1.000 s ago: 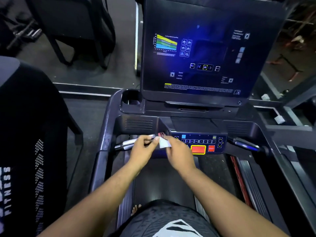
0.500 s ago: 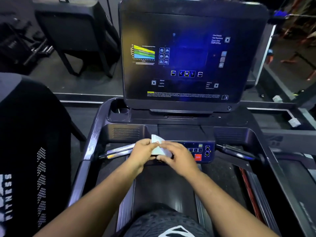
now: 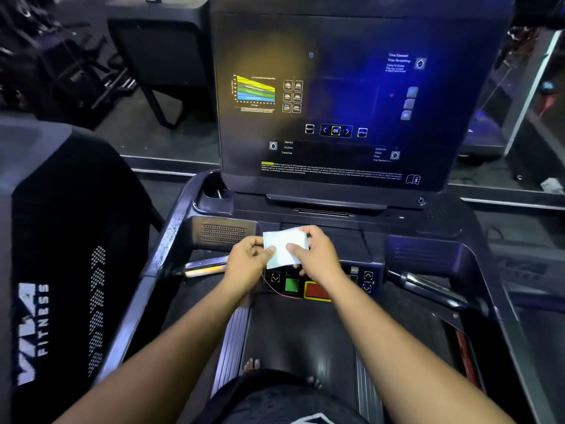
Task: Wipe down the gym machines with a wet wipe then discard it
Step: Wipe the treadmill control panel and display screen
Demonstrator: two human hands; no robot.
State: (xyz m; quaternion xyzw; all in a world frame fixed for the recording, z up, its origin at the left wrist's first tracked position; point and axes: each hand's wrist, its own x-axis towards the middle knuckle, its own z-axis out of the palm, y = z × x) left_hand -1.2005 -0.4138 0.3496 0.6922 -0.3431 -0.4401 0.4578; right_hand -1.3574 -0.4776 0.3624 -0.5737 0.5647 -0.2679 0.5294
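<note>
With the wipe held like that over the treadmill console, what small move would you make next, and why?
Probably lower the wet wipe onto the button panel just below and begin wiping: both the left hand and right hand pinch it spread flat, not yet touching the console.

You're in a dim room; above your hands the console screen [image 3: 351, 96] glows blue with yellowish glare at left. Edges bow and smear; far corners blur.

— What sits out past my left grip [image 3: 247, 258]?
— I see a black panel on angled legs [image 3: 162, 56], well beyond it on the dark floor [image 3: 128, 130]. Blurred metal bars [image 3: 119, 85] lie further left.
— And past my right grip [image 3: 318, 255]?
— A white scrap [image 3: 550, 185] on the floor, far off to the right.
</note>
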